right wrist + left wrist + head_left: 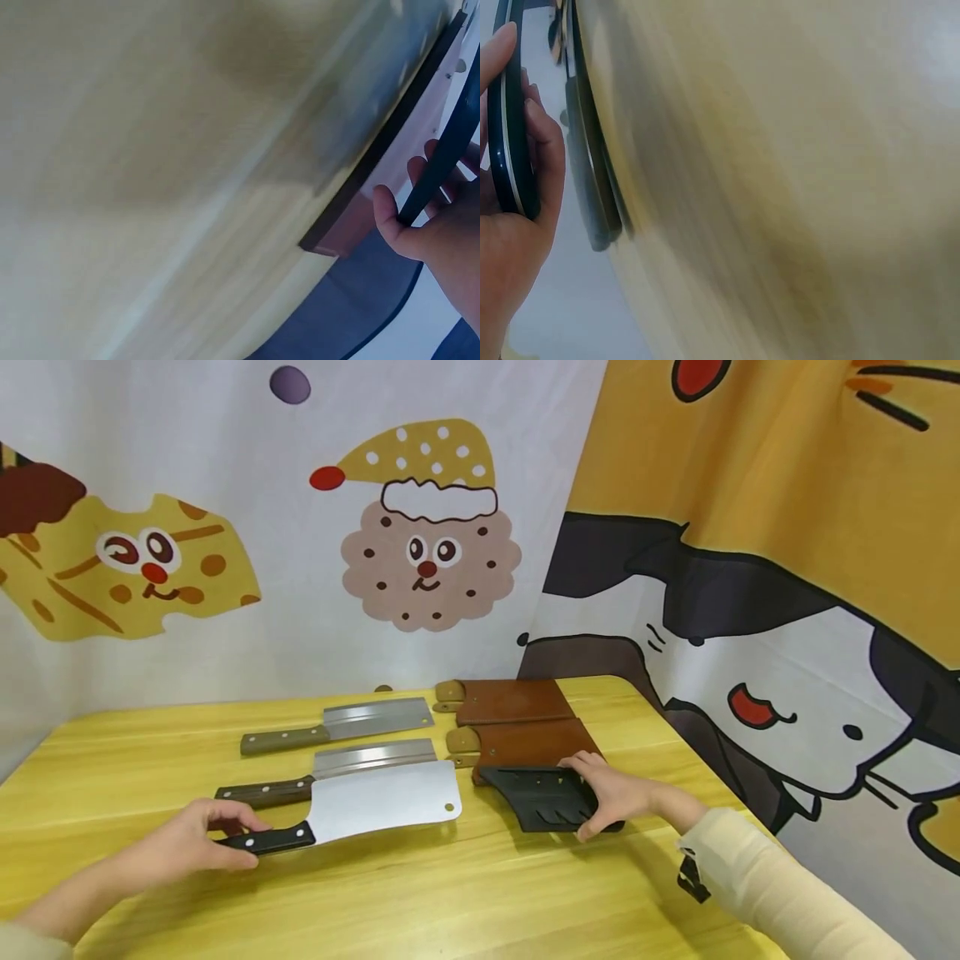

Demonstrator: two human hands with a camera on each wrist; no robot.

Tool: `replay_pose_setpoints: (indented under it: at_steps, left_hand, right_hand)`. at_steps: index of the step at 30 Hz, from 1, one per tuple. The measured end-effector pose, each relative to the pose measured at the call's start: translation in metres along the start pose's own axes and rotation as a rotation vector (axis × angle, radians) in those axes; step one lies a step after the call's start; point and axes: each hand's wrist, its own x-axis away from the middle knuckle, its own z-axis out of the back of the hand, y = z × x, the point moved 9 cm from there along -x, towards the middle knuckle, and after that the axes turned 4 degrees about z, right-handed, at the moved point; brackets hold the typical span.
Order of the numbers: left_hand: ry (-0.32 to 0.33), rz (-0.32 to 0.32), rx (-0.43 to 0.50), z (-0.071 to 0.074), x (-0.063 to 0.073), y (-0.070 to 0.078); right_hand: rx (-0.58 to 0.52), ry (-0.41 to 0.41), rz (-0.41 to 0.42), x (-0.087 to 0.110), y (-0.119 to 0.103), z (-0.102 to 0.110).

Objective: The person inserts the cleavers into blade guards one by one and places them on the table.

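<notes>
My left hand [191,839] grips the black riveted handle [272,840] of a cleaver. The cleaver's broad plain blade [386,800] points right, just above the table. In the left wrist view, the fingers [546,146] curl round that handle. To the right, my right hand [622,795] holds a black slotted blade sheath [536,793] by its right end, thumb at the near edge and fingers at the far edge. The sheath is apart from the cleaver's tip and hangs in front of a brown leather sheath [528,743], partly covering it.
Behind the held cleaver lie two more cleavers, one with a dark brown handle [266,792], the other with an olive handle [281,741]. A second brown leather sheath [513,700] lies at the back of the yellow wooden table [375,902]. A printed curtain [300,652] hangs behind.
</notes>
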Motion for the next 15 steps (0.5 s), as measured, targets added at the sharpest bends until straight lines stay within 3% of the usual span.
replay_pose_setpoints:
  at_steps: [9, 15]
  left_hand:
    - [-0.022, -0.021, -0.013, -0.006, -0.009, 0.014]
    - [-0.031, 0.011, 0.008, -0.007, -0.012, 0.014]
  right_hand:
    - [-0.008, 0.000, 0.004, -0.007, -0.007, 0.006]
    - [0.002, -0.006, 0.007, -0.007, -0.006, 0.005]
